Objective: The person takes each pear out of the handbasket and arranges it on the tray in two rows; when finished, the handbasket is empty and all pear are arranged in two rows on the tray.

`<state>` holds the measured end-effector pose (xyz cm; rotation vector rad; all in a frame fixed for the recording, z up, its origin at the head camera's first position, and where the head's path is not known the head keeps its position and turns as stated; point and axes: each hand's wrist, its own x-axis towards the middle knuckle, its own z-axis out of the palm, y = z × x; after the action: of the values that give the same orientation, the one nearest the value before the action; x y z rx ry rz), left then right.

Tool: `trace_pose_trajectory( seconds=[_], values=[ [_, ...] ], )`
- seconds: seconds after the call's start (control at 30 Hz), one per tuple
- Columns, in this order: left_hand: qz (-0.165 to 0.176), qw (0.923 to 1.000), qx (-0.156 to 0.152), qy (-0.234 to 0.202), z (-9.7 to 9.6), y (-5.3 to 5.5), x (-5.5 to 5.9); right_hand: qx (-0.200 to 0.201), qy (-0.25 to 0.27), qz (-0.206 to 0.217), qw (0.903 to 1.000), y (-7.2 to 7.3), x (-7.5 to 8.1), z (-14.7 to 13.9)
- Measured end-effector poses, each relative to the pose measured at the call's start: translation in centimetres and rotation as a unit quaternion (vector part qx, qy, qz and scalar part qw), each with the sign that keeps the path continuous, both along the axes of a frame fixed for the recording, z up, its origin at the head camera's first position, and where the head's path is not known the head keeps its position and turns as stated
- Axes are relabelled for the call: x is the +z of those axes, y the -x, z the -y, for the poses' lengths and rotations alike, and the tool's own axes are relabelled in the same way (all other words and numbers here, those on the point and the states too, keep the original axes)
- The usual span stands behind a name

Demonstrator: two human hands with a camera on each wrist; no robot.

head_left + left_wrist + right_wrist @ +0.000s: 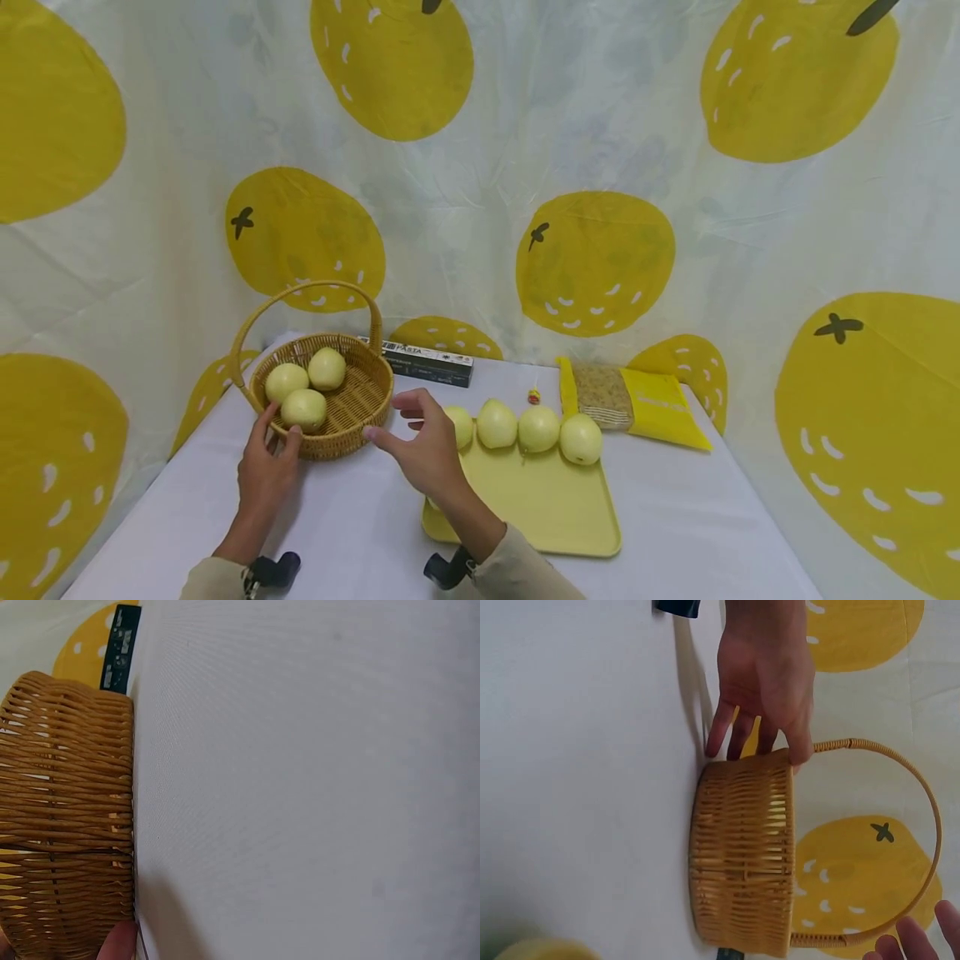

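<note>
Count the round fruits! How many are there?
7 plainly visible: three fruits in the basket and four fruits in a row along the far edge of the tray, the leftmost partly behind the right hand. Another may be hidden there.

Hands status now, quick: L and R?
Left hand: open, fingers touching the basket, not gripped around it.
Right hand: open, holding nothing, near the basket.

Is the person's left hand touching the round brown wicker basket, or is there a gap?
Touching. The right wrist view shows it: the left hand rests its fingers against the side of the basket, without visible gap.
</note>
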<state>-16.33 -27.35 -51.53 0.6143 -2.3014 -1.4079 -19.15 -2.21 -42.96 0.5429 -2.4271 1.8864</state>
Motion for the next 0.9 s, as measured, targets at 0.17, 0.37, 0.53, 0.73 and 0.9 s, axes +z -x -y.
trace_pose_trajectory(
  seconds=[0.17, 0.37, 0.53, 0.73, 0.9],
  values=[
    [-0.004, 1.0, 0.0, 0.001, 0.0, 0.0, -0.1, 0.009, 0.014, -0.008, 0.9998, 0.3, 0.0, 1.8],
    [-0.008, 1.0, 0.001, -0.001, -0.2, 0.0, 0.0, 0.011, 0.024, -0.022, 0.9994, 1.0, -0.4, 4.3],
    [-0.009, 1.0, 0.002, -0.002, 0.0, 0.0, -0.1, 0.017, 0.036, -0.024, 0.9989, 1.7, -0.6, 6.5],
    [-0.014, 0.9999, 0.002, -0.005, 0.1, 0.0, -0.1, 0.022, 0.055, 0.032, 0.9977, 2.4, -1.1, 9.3],
    [-0.008, 0.9999, 0.0, -0.008, -0.1, 0.1, 0.1, 0.015, 0.064, 0.055, 0.9963, 3.0, -1.1, 11.2]
  ],
)
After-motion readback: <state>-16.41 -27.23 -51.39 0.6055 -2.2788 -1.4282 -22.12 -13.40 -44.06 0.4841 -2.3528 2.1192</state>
